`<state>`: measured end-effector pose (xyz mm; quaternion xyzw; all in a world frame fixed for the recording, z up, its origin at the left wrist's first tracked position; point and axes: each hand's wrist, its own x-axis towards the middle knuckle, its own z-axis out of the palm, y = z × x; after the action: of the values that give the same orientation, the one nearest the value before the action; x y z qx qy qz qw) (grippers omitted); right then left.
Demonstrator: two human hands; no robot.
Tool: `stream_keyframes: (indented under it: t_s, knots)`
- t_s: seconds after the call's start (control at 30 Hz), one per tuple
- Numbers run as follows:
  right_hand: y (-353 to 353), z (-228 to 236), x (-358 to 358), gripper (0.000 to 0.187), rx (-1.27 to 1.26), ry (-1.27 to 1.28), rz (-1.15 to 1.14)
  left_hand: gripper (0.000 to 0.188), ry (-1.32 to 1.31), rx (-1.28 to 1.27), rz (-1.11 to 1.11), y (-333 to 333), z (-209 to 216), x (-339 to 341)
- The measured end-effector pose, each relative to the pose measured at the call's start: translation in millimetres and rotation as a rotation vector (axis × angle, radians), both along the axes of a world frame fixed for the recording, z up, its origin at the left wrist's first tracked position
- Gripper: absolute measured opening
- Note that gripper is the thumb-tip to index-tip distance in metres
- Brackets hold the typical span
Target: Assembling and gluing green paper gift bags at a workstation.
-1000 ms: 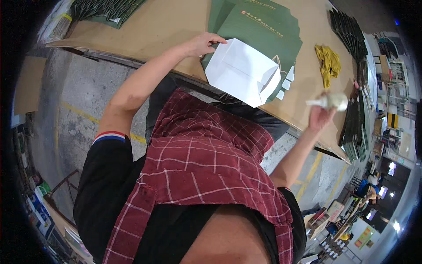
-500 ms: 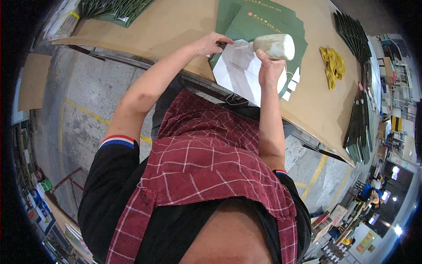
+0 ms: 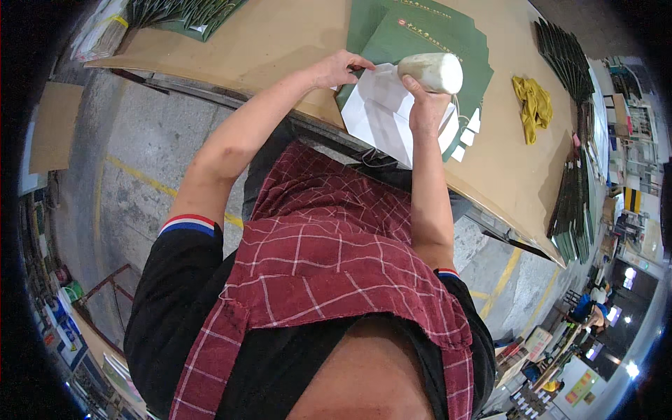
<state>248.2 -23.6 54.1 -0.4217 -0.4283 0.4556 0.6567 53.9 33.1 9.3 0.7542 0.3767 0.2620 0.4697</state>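
On the table lies a stack of green paper bags (image 3: pixel 451 52), and the nearest one shows its white inner flaps (image 3: pixel 371 115) folded out toward me. My left hand (image 3: pixel 341 68) is at the left edge of these flaps, thumb and fingers pinched on the paper. In my right hand (image 3: pixel 428 110) is a whitish squeeze bottle (image 3: pixel 441 72), smeared on its side. It is tipped over, with its base to the right and its narrow end to the left above the flaps. The bottle's tip is hard to make out against the white paper.
A crumpled yellow cloth (image 3: pixel 532 108) lies right of the bags. Folded dark green bags (image 3: pixel 563 59) stand in rows along the right edge, with more (image 3: pixel 185 14) at the far left. The brown tabletop (image 3: pixel 280 42) has its near edge just before my apron.
My right hand has shifted the bottle slightly left over the white flaps. My left hand stays at the flap's left edge.
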Motion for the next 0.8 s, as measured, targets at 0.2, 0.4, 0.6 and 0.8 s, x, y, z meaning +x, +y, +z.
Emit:
stream_keyframes:
  t_s: [0.2, 0.4, 0.6, 0.8]
  knots:
    - [-3, 7, -3, 0.041, -0.009, -0.056, -0.013, 0.048, 0.025, 0.085, -0.02, 2, 2, 0]
    - [-2, 5, -2, 0.044, -0.038, -0.106, -0.064, 0.047, 0.097, -0.237, 0.007, 2, 10, 2]
    - [-1, -4, 0, 0.048, -0.003, -0.011, -0.059, 0.048, 0.123, -0.148, 0.005, 3, 6, 0]
    - [2, -9, 4, 0.044, -0.019, 0.05, -0.109, 0.048, 0.124, -0.092, -0.023, 2, 8, 1]
